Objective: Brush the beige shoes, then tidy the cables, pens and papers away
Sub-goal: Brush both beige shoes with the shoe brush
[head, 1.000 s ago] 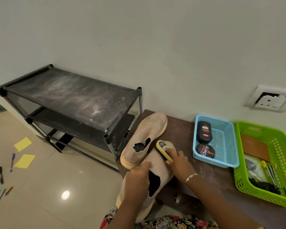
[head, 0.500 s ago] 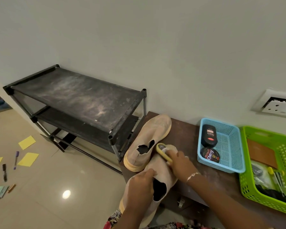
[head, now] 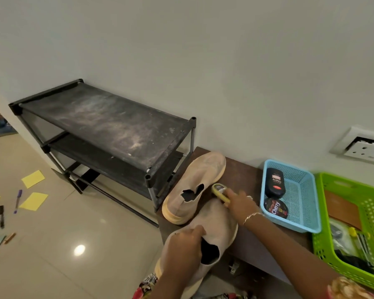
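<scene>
Head view: left hand fingers are gripping 1 beige shoe; right hand is clasping a brush against it.

Yellow brush on beige shoe

dusty black rack stands by pale wall, glossy floor.

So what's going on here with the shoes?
A person is cleaning a pair of beige shoes. Their left hand grips the near shoe at its opening, while the right hand holds a yellow brush against its toe. The other shoe lies on the brown table beside it. Pens and yellow papers lie scattered on the floor, not yet tidied.
</scene>
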### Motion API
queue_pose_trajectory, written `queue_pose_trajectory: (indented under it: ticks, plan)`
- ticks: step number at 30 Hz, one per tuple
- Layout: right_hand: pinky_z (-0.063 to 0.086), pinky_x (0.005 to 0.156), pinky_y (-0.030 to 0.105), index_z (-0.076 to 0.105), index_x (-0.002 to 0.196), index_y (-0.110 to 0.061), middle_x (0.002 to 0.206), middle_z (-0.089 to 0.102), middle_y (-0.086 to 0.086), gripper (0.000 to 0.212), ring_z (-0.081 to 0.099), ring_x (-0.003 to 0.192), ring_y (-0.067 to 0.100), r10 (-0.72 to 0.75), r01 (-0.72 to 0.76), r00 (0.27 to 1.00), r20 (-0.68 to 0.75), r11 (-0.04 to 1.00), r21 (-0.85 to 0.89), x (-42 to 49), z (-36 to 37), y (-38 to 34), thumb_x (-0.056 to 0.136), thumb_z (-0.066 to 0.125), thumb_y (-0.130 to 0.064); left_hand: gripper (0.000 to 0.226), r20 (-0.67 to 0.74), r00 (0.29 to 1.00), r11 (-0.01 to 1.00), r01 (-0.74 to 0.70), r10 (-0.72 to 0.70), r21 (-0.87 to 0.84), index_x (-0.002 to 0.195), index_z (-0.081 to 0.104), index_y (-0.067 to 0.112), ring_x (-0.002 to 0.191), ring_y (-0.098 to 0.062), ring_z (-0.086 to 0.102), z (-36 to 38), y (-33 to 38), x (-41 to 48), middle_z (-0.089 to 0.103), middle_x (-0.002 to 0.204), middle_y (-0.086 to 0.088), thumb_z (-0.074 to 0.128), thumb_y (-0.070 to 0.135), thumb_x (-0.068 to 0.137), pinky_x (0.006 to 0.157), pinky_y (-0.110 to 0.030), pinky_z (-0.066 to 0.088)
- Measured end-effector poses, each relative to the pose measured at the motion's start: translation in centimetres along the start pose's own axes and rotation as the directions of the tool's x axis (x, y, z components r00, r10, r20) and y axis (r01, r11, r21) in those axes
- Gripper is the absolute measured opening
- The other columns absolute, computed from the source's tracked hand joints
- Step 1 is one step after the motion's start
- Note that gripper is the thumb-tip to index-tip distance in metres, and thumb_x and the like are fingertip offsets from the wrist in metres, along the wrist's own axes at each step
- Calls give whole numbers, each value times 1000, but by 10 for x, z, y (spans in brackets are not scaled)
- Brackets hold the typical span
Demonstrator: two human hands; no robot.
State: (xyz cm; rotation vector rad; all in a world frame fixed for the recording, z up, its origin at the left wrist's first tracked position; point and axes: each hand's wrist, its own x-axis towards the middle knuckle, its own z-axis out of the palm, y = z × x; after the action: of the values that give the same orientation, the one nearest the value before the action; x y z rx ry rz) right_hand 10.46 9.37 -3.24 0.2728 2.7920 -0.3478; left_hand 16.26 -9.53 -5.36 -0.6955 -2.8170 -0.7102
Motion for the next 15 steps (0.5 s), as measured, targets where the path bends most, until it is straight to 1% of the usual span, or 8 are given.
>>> queue_pose_trajectory:
  ticks: [2,4,5,7,9,11,13,15]
  plan:
    - [39,92,32,36,137,-27,124,48,9,44,51,111,28,-253,250,962,104,967,46,-34,13,-24,95,42,-34,17,19,1000,1000,-14,14,17,62,58,28,46,-5,55,2,-2,1,59,54,11,41,25,61,43,-19,39]
    - [40,90,32,34,137,-32,121,48,10,44,51,109,29,-387,367,901,196,921,131,-56,13,-30,94,44,-34,9,43,997,996,-61,58,68,56,54,25,39,-8,51,4,-1,2,54,46,6,46,25,59,38,-19,35]
    - [40,92,33,35,137,-32,124,46,11,43,50,111,30,-398,379,890,225,917,124,-52,9,-23,95,44,-32,6,46,997,994,-73,69,82,55,53,25,37,-8,49,4,-1,1,52,44,6,47,25,57,36,-19,33]
    - [39,97,36,34,138,-33,132,41,11,43,47,116,33,-324,349,914,243,935,-67,-30,1,-2,96,42,-28,3,59,995,992,-85,79,97,55,53,26,37,-5,49,2,1,2,51,43,7,54,25,53,36,-18,33]
    - [43,96,41,33,139,-35,127,41,15,44,48,113,36,-113,130,990,81,958,-256,-4,-11,20,96,40,-30,10,82,992,988,-104,94,117,55,57,28,37,-2,48,6,1,2,52,42,9,59,27,45,37,-16,34]
    - [44,93,40,32,139,-32,121,44,17,44,50,111,37,-9,12,1000,17,978,-210,3,-14,21,96,40,-33,12,89,993,988,-92,81,128,53,56,28,37,-2,48,7,1,1,51,42,9,61,28,42,38,-16,33]
    - [43,91,35,35,138,-28,121,48,16,43,53,109,35,-143,150,983,115,987,-59,-16,-5,3,95,42,-32,14,67,994,985,-96,87,141,53,54,27,36,-3,47,7,2,2,50,42,9,62,28,41,37,-17,33]
    - [43,90,35,37,136,-27,121,48,13,41,53,108,32,-359,350,904,232,933,82,-48,6,-15,96,42,-30,13,45,995,984,-99,93,147,52,54,25,35,-4,46,6,4,2,50,41,7,61,27,41,36,-18,32]
